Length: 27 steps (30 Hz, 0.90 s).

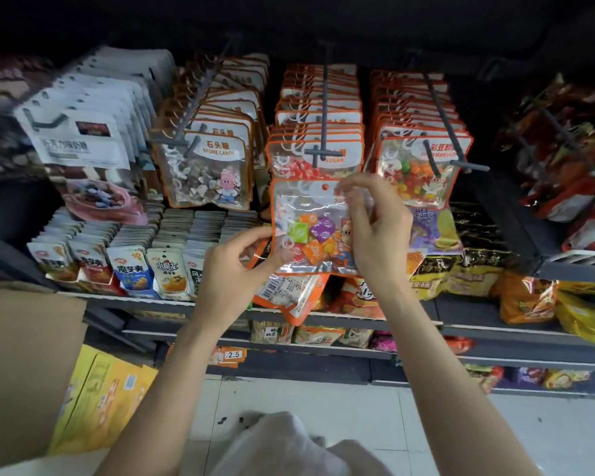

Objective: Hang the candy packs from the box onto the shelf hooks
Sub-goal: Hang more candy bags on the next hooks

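Note:
I hold a clear, orange-edged candy pack [310,225] full of colourful wrapped sweets, just below the tip of the middle shelf hook [323,152]. My right hand [375,228] pinches its upper right corner. My left hand [234,266] grips the pack's lower left corner together with a second pack [289,293] that hangs below, barcode side out. The middle hook carries a row of the same sugar packs [318,111]. The cardboard box [24,365] is at the lower left.
Neighbouring hooks hold stone candy packs [210,170] on the left and bean candy packs [419,173] on the right. Below them a shelf [478,329] carries standing snack bags. Yellow cartons [103,396] stand on the tiled floor by the box.

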### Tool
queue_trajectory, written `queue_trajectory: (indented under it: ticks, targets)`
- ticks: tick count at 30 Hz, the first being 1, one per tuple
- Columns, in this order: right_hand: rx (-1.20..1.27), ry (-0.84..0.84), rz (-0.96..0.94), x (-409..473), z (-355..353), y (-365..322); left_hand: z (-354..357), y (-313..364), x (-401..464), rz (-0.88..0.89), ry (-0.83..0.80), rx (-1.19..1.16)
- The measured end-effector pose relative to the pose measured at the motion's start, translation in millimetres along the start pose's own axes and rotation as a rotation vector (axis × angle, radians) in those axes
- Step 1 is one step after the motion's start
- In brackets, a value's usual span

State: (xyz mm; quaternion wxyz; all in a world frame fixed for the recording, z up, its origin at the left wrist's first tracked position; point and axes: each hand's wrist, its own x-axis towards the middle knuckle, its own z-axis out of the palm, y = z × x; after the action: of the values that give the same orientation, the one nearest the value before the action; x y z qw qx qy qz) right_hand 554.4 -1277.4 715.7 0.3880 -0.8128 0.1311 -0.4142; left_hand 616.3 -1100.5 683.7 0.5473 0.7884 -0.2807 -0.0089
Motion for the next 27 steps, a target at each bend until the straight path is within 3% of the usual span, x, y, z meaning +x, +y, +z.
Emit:
queue_trajectory:
  ticks: [4,27]
  targets:
    - [-0.017,-0.03,-0.083,10,8,1,-5,-2,9,0.012,0.039,0.012]
    - [-0.071,0.068,-0.125,21,22,2,0,-8,31,-0.072,0.107,-0.177]
